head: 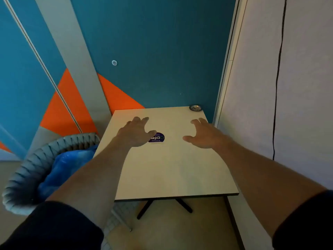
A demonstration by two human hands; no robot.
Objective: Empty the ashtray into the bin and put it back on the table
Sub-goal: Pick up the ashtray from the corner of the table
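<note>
A small round metal ashtray [195,108] sits at the far right corner of the square beige table [173,170], close to the blue wall. My left hand [136,131] hovers over the table's far left part, fingers spread, holding nothing. My right hand [202,135] hovers palm down over the right side, fingers apart and empty, a short way in front of the ashtray. A woven grey bin [27,170] lined with a blue bag [64,166] stands on the floor left of the table.
A dark purple sticker [158,138] lies on the table between my hands. A blue and orange wall stands behind the table. A pale wall with a black cable [277,83] runs along the right. The table's black cross foot [162,206] rests on the floor.
</note>
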